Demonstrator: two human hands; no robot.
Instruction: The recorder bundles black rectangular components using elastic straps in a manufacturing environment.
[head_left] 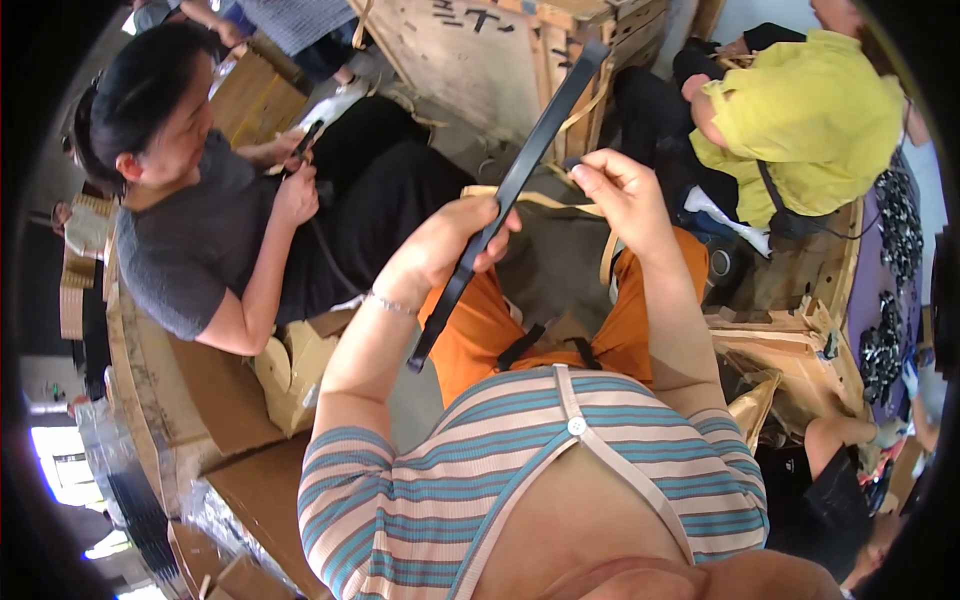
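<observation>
A long, narrow black strip (540, 130) slants across the space before me, its upper end far and to the right, its lower end near my left forearm. My left hand (455, 238) is closed round it a little below the middle, thumb on top. To the right of the strip and apart from it, my right hand (625, 195) is raised with thumb and fingertips pinched together. A small dark piece (572, 163) shows at those fingertips, too little of it visible to name. Below both hands are my orange trousers (465, 345).
At the left sits a person (190, 220) handling a dark piece; another in a yellow top (800, 130) bends at the right. A wooden crate (470, 60) stands ahead. Cardboard boxes (225, 390) lie at left, and black parts (885, 340) on a purple surface at right.
</observation>
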